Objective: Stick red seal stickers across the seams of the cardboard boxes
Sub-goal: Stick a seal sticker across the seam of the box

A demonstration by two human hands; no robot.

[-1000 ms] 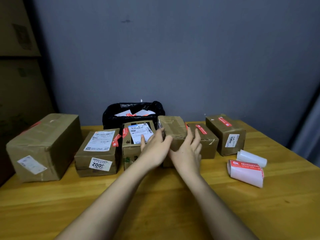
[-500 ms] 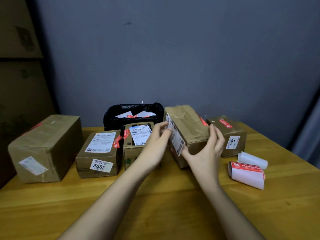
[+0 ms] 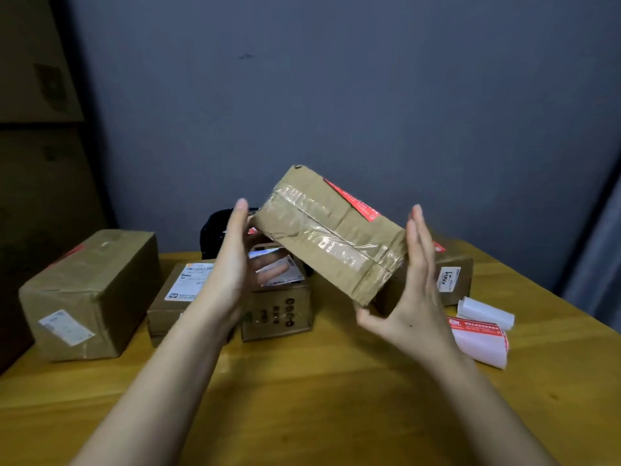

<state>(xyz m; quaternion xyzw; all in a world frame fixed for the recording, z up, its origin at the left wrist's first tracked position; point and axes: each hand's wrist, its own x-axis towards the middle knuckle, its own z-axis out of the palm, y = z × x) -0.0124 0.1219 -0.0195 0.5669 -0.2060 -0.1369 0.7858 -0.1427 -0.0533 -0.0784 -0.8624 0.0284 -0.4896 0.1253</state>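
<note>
I hold a brown cardboard box (image 3: 329,230) tilted in the air above the wooden table (image 3: 319,398). Clear tape runs along its upward-facing seam, and a red seal sticker (image 3: 353,200) sits on its far upper face. My left hand (image 3: 235,264) presses flat against the box's left end, fingers straight. At the right end, my right hand (image 3: 413,290) holds its fingers straight and upright, with the thumb under the lower corner. A roll of red seal stickers (image 3: 477,338) lies on the table at the right.
A large taped box (image 3: 87,290) stands at the left. Two smaller labelled boxes (image 3: 181,297) (image 3: 279,314) sit behind my left arm, and another sealed box (image 3: 453,277) behind my right hand. A black bag (image 3: 215,237) is at the back, a white roll (image 3: 485,312) beside the stickers.
Both hands have lifted the box off the table and turned it, so the taped seam now faces up instead of the label side.
</note>
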